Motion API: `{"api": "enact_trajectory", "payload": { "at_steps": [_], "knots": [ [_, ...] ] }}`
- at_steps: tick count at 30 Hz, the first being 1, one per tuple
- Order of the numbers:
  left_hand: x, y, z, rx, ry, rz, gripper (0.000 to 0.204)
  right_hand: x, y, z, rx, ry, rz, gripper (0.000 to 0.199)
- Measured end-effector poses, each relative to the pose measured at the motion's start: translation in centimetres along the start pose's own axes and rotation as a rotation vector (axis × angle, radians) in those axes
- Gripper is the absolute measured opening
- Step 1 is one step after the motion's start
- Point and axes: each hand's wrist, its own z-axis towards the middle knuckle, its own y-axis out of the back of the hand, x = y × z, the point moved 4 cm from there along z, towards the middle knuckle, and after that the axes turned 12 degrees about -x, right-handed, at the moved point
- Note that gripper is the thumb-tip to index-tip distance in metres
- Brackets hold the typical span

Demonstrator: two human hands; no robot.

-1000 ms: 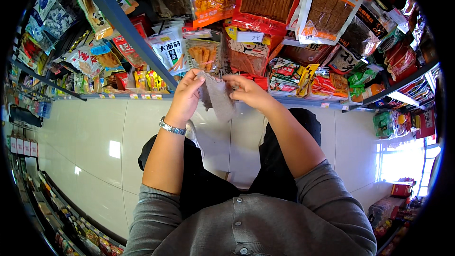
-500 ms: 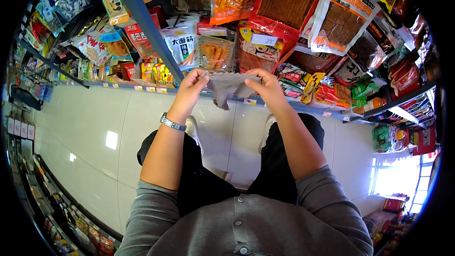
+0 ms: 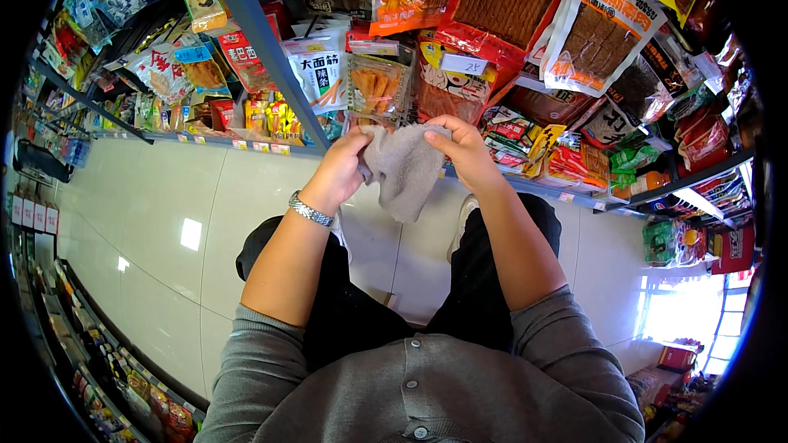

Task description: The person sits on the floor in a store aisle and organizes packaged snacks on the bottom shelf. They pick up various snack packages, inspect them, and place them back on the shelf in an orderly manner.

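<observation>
A grey cloth (image 3: 405,171) hangs between my two hands, its lower part drooping in loose folds above the floor. My left hand (image 3: 341,166) grips the cloth's left edge, with a metal-band watch (image 3: 310,209) on that wrist. At the upper right corner, my right hand (image 3: 464,148) pinches the cloth between thumb and fingers. Just beyond my hands are hanging snack packets: a clear pack of orange-brown strips (image 3: 377,86), a white pouch (image 3: 318,72) and a red-edged pack with a price card (image 3: 462,65).
A dark shelf post (image 3: 261,45) slants down left of my hands. Stocked shelves curve along the far side, with price tags on the lower edge (image 3: 261,147). More shelves (image 3: 131,369) stand at lower left. Pale glossy floor tiles (image 3: 156,205) lie below; a bright window (image 3: 685,308) is at right.
The cloth, earlier stretched along its top edge, now hangs lower and shows more of its surface. My left hand has turned and come slightly nearer to me.
</observation>
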Motion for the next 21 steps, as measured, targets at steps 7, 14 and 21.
{"api": "enact_trajectory", "payload": {
  "at_steps": [7, 14, 21],
  "knots": [
    [1.4, -2.3, -1.6, 0.241, -0.058, 0.382, 0.048, 0.2, -0.5, 0.2, 0.006, 0.095, -0.128, 0.015],
    [1.2, -3.2, -2.1, 0.250, -0.207, 0.802, 0.034, -0.3, -0.5, 0.8, 0.036, 0.293, -0.309, 0.015],
    [0.7, -2.5, -0.6, 0.021, -0.105, 0.097, 0.030, -2.1, 0.9, 1.3, -0.273, -0.004, 0.042, 0.036]
  ]
}}
